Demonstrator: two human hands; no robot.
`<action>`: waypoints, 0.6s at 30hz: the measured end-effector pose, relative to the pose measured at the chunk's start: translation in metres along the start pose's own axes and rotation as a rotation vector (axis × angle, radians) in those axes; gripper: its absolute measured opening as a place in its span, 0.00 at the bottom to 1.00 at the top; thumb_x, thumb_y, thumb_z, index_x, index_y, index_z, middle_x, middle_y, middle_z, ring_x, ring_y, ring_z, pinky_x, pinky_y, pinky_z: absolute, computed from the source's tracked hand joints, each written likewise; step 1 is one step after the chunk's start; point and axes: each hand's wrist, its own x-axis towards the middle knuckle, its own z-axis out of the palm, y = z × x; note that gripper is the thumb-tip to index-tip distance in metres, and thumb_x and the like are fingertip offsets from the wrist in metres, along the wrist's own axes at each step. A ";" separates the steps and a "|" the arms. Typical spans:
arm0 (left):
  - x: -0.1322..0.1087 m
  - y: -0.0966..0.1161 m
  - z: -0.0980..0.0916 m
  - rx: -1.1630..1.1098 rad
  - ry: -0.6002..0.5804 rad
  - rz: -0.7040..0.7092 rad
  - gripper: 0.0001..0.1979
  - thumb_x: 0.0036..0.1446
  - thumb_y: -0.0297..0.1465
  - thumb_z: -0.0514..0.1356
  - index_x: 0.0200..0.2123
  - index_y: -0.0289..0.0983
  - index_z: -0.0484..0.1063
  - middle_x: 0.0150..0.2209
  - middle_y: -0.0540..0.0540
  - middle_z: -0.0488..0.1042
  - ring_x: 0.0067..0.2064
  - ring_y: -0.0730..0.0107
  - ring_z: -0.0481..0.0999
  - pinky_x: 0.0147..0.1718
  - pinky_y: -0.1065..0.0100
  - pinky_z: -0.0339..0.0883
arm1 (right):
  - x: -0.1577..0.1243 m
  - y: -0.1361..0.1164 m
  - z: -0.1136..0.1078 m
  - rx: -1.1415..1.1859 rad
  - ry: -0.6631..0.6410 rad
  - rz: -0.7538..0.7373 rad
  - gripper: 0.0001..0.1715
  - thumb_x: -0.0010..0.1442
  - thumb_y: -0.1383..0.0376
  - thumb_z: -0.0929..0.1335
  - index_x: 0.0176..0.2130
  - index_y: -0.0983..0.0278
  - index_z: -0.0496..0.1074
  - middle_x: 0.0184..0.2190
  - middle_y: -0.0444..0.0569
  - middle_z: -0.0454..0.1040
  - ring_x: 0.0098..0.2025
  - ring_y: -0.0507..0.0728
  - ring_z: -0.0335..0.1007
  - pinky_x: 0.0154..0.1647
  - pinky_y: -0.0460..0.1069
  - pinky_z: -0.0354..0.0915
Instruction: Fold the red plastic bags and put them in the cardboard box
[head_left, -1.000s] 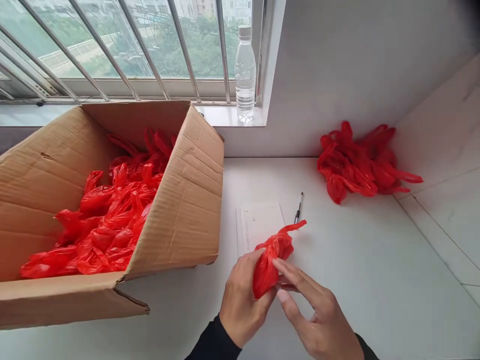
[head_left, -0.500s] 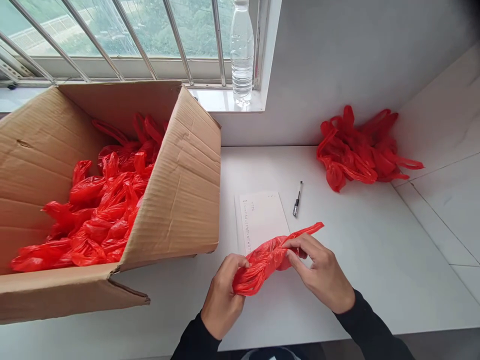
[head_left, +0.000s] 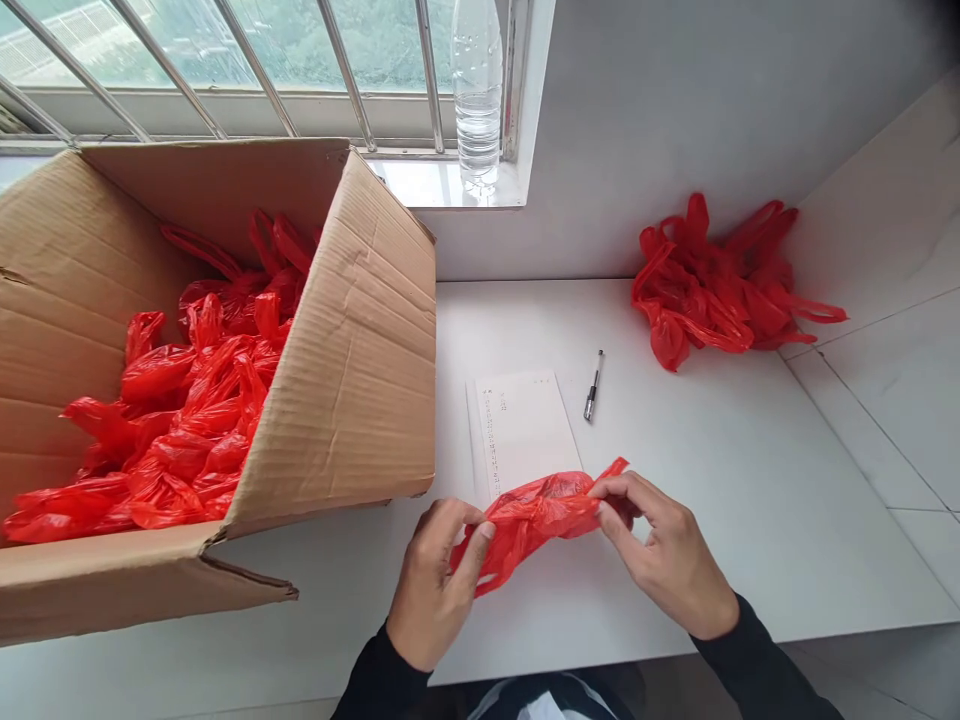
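A crumpled red plastic bag (head_left: 536, 515) is stretched between both my hands just above the white table (head_left: 712, 500), near its front edge. My left hand (head_left: 435, 585) pinches the bag's lower left end with thumb and fingers closed on it. My right hand (head_left: 664, 550) grips the upper right end, fingers closed around the plastic, with a handle strip sticking out past them. Both wrists wear black sleeves.
A large open cardboard box (head_left: 352, 370) at left holds several red bags (head_left: 180, 400). A pile of red bags (head_left: 720, 290) lies at the back right corner. A white paper sheet (head_left: 521, 425) and a pen (head_left: 593, 386) lie mid-table. A water bottle (head_left: 478, 100) stands on the windowsill.
The bag went from a bunched lump in my left hand to being pulled out lengthwise between both hands. My right hand moved to its right end. The view tilted down slightly.
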 end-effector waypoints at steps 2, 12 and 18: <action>-0.002 -0.005 -0.005 -0.007 0.051 -0.051 0.11 0.68 0.38 0.54 0.34 0.40 0.67 0.33 0.49 0.71 0.36 0.65 0.72 0.38 0.64 0.64 | -0.004 0.010 -0.007 -0.026 0.034 0.074 0.05 0.67 0.62 0.64 0.41 0.57 0.70 0.36 0.44 0.72 0.32 0.54 0.65 0.35 0.51 0.65; -0.006 0.011 0.015 0.096 0.082 0.184 0.17 0.65 0.29 0.59 0.56 0.44 0.65 0.51 0.43 0.68 0.53 0.63 0.70 0.51 0.62 0.66 | -0.004 -0.012 0.009 -0.154 -0.040 -0.061 0.17 0.64 0.58 0.68 0.53 0.51 0.66 0.37 0.43 0.71 0.40 0.57 0.64 0.46 0.57 0.62; -0.006 0.003 0.006 0.046 0.075 0.199 0.03 0.64 0.27 0.60 0.39 0.41 0.73 0.37 0.49 0.73 0.42 0.68 0.73 0.43 0.67 0.67 | -0.005 0.003 0.002 -0.127 -0.052 -0.066 0.06 0.69 0.61 0.64 0.38 0.56 0.69 0.29 0.41 0.68 0.33 0.54 0.61 0.41 0.55 0.59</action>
